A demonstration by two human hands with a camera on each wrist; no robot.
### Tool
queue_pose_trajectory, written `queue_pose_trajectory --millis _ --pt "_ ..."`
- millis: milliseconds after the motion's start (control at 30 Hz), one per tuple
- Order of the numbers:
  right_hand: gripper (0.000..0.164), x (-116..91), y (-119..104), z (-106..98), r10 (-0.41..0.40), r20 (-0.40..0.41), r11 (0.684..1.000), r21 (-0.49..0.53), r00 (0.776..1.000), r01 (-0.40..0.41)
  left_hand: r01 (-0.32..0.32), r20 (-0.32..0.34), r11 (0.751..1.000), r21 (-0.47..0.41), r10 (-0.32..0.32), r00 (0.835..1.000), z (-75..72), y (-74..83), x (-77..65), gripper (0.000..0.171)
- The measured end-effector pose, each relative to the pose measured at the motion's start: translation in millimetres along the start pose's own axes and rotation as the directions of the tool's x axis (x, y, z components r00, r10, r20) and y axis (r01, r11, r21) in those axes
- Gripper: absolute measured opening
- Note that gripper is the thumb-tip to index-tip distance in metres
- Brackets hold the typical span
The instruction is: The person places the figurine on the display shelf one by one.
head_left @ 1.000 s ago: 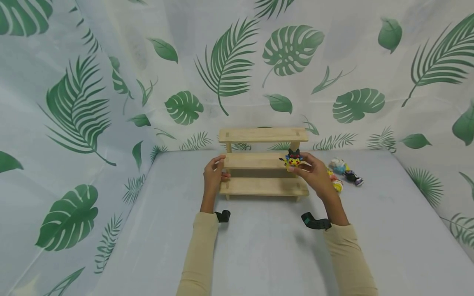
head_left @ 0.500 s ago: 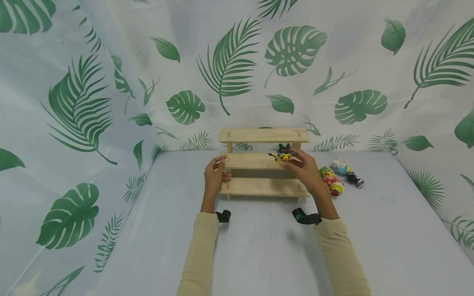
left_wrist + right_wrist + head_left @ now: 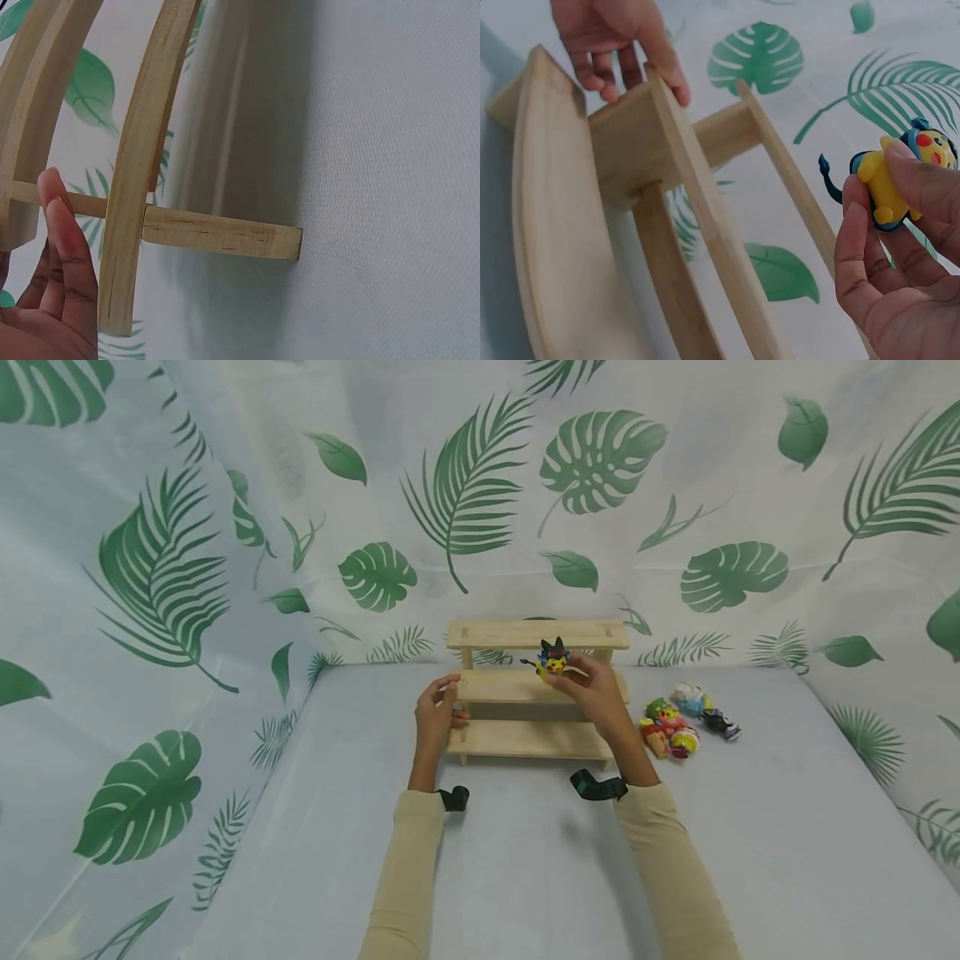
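A three-tier wooden display shelf (image 3: 517,739) stands against the backdrop. At its left end my left hand (image 3: 433,714) grips the frame by the middle tier, fingers and thumb around the wood; the left wrist view shows these fingers (image 3: 71,247) beside the upright. My right hand (image 3: 603,697) pinches a small yellow toy figurine (image 3: 553,665) between thumb and fingers. The figurine has red cheeks, a dark eared cap and a thin blue-black tail. In the head view it overlaps the middle tier, toward the right half. The right wrist view shows its yellow body (image 3: 877,180) raised beside the shelf.
Several small toy figures lie grouped on the white tabletop (image 3: 517,877) right of the shelf, among them a green-topped one (image 3: 662,710), a white and blue one (image 3: 692,697) and a black one (image 3: 720,724). A leaf-printed curtain (image 3: 480,485) closes off the back and sides.
My right hand has carried the figurine left and slightly up, from the middle tier's right end toward its centre, uncovering more of the toy pile. My left hand stays on the shelf.
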State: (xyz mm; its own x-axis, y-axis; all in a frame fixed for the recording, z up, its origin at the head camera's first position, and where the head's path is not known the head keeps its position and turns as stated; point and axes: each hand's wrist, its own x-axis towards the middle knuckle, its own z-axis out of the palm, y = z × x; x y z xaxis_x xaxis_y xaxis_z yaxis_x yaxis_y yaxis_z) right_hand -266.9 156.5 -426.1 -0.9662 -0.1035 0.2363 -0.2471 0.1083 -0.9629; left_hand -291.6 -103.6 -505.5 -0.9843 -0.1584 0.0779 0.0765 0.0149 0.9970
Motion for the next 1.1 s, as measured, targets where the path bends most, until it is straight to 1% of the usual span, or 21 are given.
queue_pose_trajectory --millis 100,200,300,333,433,533,567,633,700,800,900,967,1100 --pt "0.04 5.5 -2.1 3.7 0.014 0.001 1.0 -0.018 1.0 -0.014 0.011 0.021 1.0 0.005 -0.011 1.0 -0.6 0.3 -0.4 0.033" --pt "0.04 11.0 -5.0 7.1 0.027 0.0 0.999 -0.03 1.0 -0.027 0.019 0.054 1.0 0.009 -0.019 0.998 -2.5 13.5 -6.7 0.035" --pt "0.037 16.8 -5.8 9.9 -0.014 0.011 1.0 -0.025 1.0 0.014 0.013 0.074 1.0 0.013 -0.014 0.997 -4.5 27.4 -13.0 0.035" --pt "0.036 17.3 -9.3 11.3 -0.031 0.013 0.999 -0.031 0.999 0.031 0.004 0.076 1.0 0.015 -0.005 0.997 -4.9 31.1 -15.0 0.035" --pt "0.033 21.3 -11.6 15.5 -0.075 0.006 0.993 -0.09 0.997 0.075 -0.011 0.075 1.0 0.018 0.01 0.997 -5.2 30.8 -15.4 0.035" --pt "0.035 25.6 -11.5 20.3 -0.064 -0.022 0.983 -0.172 0.998 0.06 -0.015 0.077 1.0 0.015 0.014 0.997 -5.2 30.2 -15.4 0.035" --pt "0.036 28.6 -7.9 21.5 -0.063 -0.032 0.979 -0.195 0.998 0.055 -0.017 0.077 1.0 0.014 0.016 0.997 -5.1 30.1 -15.3 0.035" --pt "0.037 33.0 -4.5 23.9 -0.07 -0.046 0.976 -0.21 0.997 0.059 -0.02 0.077 1.0 0.016 0.019 0.997 -5.2 30.4 -15.0 0.034" --pt "0.037 37.3 -3.3 26.8 -0.094 -0.061 0.971 -0.226 0.994 0.078 -0.022 0.074 0.999 0.025 0.021 0.997 -5.1 31.1 -15.0 0.034" --pt "0.035 43.5 -2.8 31.3 -0.151 -0.074 0.957 -0.26 0.986 0.127 -0.022 0.074 0.999 0.027 0.02 0.997 -5.0 32.9 -14.8 0.034" --pt "0.034 48.1 -4.3 35.8 -0.187 -0.074 0.937 -0.313 0.98 0.155 -0.016 0.076 1.0 0.02 0.014 0.997 -4.9 34.6 -14.9 0.034" --pt "0.035 50.3 -5.4 38.4 -0.199 -0.068 0.928 -0.333 0.978 0.166 -0.013 0.076 1.0 0.014 0.012 0.997 -4.8 35.1 -15.0 0.035" --pt "0.036 52.2 -5.1 42.3 -0.195 -0.06 0.92 -0.356 0.979 0.161 -0.016 0.073 1.0 0.027 0.014 0.997 -4.4 34.1 -16.1 0.034"
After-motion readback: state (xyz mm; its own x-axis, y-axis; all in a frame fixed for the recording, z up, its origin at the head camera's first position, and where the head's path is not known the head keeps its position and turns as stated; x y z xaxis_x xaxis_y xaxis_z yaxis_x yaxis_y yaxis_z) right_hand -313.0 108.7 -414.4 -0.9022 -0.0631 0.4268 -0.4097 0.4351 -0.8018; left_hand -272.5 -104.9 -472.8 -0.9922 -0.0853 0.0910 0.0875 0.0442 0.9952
